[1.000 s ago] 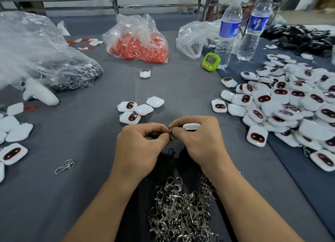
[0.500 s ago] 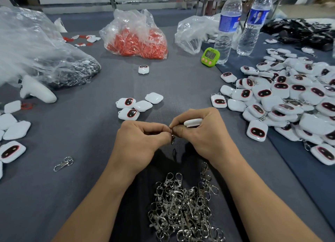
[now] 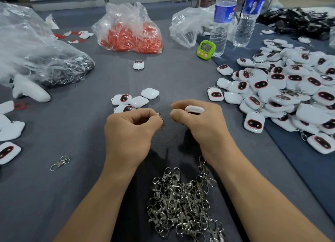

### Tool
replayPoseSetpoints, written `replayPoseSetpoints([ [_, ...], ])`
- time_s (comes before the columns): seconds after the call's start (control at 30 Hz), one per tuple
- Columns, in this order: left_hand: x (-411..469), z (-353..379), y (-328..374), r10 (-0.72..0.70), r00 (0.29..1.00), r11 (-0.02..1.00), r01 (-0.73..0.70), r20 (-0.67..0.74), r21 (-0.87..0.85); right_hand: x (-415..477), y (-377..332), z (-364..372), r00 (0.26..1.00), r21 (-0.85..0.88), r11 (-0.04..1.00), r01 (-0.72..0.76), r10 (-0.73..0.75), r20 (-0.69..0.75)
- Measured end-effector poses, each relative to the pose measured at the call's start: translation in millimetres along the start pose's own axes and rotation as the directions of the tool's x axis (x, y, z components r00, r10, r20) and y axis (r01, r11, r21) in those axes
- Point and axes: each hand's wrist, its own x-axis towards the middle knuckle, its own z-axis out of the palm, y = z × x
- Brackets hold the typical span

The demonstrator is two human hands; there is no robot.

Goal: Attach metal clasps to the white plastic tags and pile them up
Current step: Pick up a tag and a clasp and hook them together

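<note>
The left hand point(image 3: 129, 132) pinches a metal clasp point(image 3: 161, 121) just apart from the right hand point(image 3: 201, 127), which curls round a white tag point(image 3: 194, 108) above the desk point(image 3: 72, 196). Both look light and rigid; the smooth tag likely wants an edge grip.

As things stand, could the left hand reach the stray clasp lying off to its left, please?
Probably yes: the stray clasp lies alone on bare cloth, with nothing between it and the left hand. But that hand pinches a second clasp, so it's occupied.

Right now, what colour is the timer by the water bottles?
The timer is green with pink buttons; head view.
</note>
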Motion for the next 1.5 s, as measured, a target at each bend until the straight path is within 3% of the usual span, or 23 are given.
replayPoseSetpoints([
  [0.1,-0.8,-6.0,-2.6,0.166,0.983,0.915,-0.121,-0.085,0.384,5.0,-0.2,-5.5,0.997,0.059,0.995,-0.078,0.077,0.023],
  [0.17,-4.3,-6.1,-3.1,0.244,0.969,0.813,-0.191,-0.025,0.550,7.5,-1.4,-6.0,0.992,0.129,0.984,-0.126,0.121,0.047],
  [0.27,-11.0,-0.2,-3.4,0.290,0.944,0.689,-0.322,0.160,0.650,6.6,-5.5,-3.7,0.977,0.226,0.956,-0.186,0.156,0.145],
  [0.37,-9.7,4.4,-4.3,0.275,0.921,0.655,-0.389,0.275,0.648,5.4,-5.4,-2.2,0.981,0.153,0.980,-0.130,0.105,0.161],
  [0.53,-4.8,4.9,-6.7,0.245,0.906,0.711,-0.409,0.344,0.572,3.1,1.7,2.8,0.990,-0.053,0.999,0.006,0.002,0.143],
  [0.7,-3.5,1.9,-7.7,0.213,0.914,0.763,-0.376,0.345,0.525,6.6,8.2,-1.8,0.992,-0.303,0.946,0.117,-0.128,-0.017],
  [0.87,-5.7,3.2,-7.2,0.256,0.902,0.711,-0.419,0.346,0.565,7.7,11.4,-5.0,0.997,-0.370,0.927,0.065,-0.074,-0.010],
  [1.0,-4.4,3.2,-8.3,0.240,0.909,0.739,-0.399,0.341,0.542,8.2,10.7,-6.1,0.999,-0.399,0.916,0.035,-0.027,0.027],
  [1.13,-3.3,3.4,-9.2,0.233,0.912,0.763,-0.387,0.338,0.518,8.2,8.6,-9.2,0.994,-0.434,0.899,0.053,-0.005,0.112],
  [1.5,-6.5,2.9,-9.0,0.230,0.919,0.735,-0.379,0.319,0.562,5.3,1.8,-12.6,0.988,-0.504,0.856,0.112,-0.045,0.145],
])
